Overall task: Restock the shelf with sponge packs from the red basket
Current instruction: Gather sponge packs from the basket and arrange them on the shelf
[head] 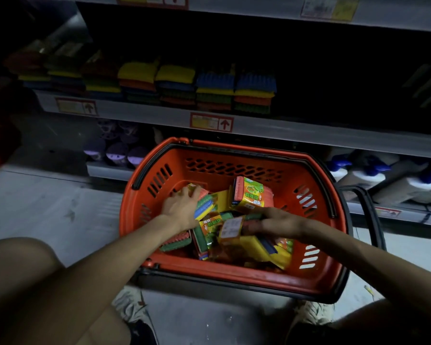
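Observation:
The red basket [234, 275] stands on the floor in front of the shelf, holding several colourful sponge packs. My left hand [182, 207] reaches into its left side and grips a multicoloured sponge pack [205, 202]. My right hand [276, 224] reaches in from the right and its fingers curl over another sponge pack [232, 227] with a white label. An orange-and-yellow pack [250, 195] stands upright near the back of the basket. On the middle shelf [159, 115], rows of stacked sponge packs [214, 90] fill the left half.
The right half of the middle shelf is dark. On the lowest shelf stand purple containers [117, 150] at left and white bottles with blue caps [373, 173] at right. A black basket handle [368, 210] hangs to the right. My knees and shoes [130, 307] flank the basket.

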The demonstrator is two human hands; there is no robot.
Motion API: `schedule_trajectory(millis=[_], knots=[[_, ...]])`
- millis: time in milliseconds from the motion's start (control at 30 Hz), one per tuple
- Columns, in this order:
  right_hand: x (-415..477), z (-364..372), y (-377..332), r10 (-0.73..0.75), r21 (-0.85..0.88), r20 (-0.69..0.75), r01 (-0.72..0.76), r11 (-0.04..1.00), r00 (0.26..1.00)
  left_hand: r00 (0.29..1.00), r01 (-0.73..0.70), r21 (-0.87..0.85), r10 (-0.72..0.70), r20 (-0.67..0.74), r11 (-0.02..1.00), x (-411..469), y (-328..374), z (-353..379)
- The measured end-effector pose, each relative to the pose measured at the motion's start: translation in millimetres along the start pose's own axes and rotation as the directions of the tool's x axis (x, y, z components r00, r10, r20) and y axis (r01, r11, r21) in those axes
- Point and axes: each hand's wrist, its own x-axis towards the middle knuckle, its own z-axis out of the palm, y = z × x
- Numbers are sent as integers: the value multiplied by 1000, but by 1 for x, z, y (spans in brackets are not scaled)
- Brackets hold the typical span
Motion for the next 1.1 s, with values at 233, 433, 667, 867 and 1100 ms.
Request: schedule_trajectory(millis=[233,433,667,867,1100], knots=[[-13,-19,4,112,139,-143,-92,986,983,994,15,-140,-30,-107,990,-10,5,-17],[-8,-8,29,-105,-381,-336,-33,924,936,952,-40,-171,-15,-306,985,-26,-1,-43],[-6,7,26,-161,-391,-374,2,920,913,925,-17,-438,-153,-349,899,-41,-11,-67],[-4,5,18,-67,-367,-276,-41,929,959,916,-186,-855,-228,-329,485,-46,-11,-88],[0,18,16,-35,-390,-217,-54,919,975,954,-22,-987,-298,26,-157,-52,-3,-93]])
